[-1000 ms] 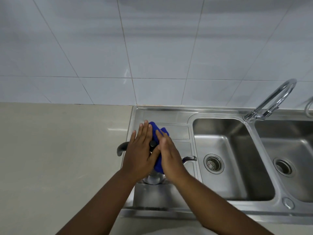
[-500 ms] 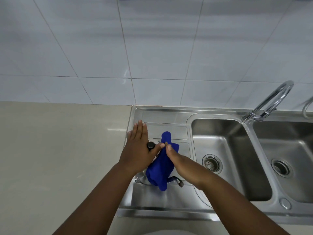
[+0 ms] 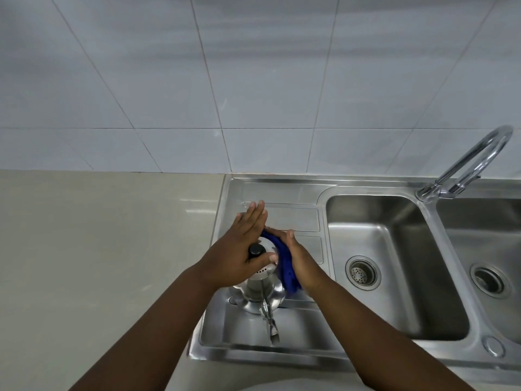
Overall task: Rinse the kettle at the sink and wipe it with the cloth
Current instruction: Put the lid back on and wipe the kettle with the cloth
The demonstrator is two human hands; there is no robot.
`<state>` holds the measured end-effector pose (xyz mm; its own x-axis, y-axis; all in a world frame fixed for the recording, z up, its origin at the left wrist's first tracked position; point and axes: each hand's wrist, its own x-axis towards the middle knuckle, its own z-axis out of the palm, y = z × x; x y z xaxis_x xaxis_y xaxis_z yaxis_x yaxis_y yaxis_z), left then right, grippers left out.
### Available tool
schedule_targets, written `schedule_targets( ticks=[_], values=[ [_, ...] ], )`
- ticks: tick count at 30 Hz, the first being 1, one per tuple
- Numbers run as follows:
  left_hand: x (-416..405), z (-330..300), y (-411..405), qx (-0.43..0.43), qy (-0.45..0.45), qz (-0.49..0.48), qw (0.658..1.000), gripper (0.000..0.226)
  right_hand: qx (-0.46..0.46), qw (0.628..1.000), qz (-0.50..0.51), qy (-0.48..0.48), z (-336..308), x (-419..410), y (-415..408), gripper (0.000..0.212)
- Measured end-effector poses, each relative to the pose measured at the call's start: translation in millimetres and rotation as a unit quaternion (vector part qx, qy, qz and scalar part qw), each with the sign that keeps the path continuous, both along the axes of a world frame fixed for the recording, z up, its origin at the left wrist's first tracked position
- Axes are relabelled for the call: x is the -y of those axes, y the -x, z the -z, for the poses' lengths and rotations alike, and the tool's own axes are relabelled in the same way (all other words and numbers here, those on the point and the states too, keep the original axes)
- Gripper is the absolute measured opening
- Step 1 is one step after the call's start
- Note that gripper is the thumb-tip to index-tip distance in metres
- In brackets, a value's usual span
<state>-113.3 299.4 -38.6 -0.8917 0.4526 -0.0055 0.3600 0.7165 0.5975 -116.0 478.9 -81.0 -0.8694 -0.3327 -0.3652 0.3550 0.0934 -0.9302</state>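
A shiny steel kettle (image 3: 258,292) stands on the sink's drainboard (image 3: 293,218), its spout (image 3: 269,320) pointing toward me. My left hand (image 3: 239,249) lies flat over the kettle's top, thumb beside the black lid knob (image 3: 256,249), fingers stretched out. My right hand (image 3: 298,261) presses a blue cloth (image 3: 286,263) against the kettle's right side. The kettle's handle is hidden under my hands.
Right of the drainboard is a steel basin (image 3: 394,249) with a drain strainer (image 3: 362,273), then a second basin (image 3: 490,249). A curved chrome faucet (image 3: 473,159) rises at the back right. A beige counter (image 3: 98,249) lies to the left, white wall tiles behind.
The kettle has turned, its spout swinging from the right to point toward me. The cloth went from hanging over the front to being pressed on the right side by my right hand.
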Motion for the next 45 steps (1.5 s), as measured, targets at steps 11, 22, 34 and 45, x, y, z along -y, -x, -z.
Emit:
schedule_targets(
  ticks=[11,22,34,45],
  values=[
    [2,-3,3,-0.023,0.014,0.032,0.999,0.084,-0.213,0.974,-0.042,-0.070,21,-8,-103,0.063],
    [1,4,4,-0.054,0.017,0.016,0.998,0.079,0.017,0.997,0.035,0.061,43,-9,-3,0.066],
    [-13,-1,-16,-0.098,0.069,-0.086,0.989,0.087,-0.029,0.998,0.029,0.042,-18,-3,-28,0.082],
    [1,-6,-11,-0.108,0.088,-0.002,0.990,0.081,0.092,0.995,0.006,-0.039,-47,7,5,0.077]
  ],
)
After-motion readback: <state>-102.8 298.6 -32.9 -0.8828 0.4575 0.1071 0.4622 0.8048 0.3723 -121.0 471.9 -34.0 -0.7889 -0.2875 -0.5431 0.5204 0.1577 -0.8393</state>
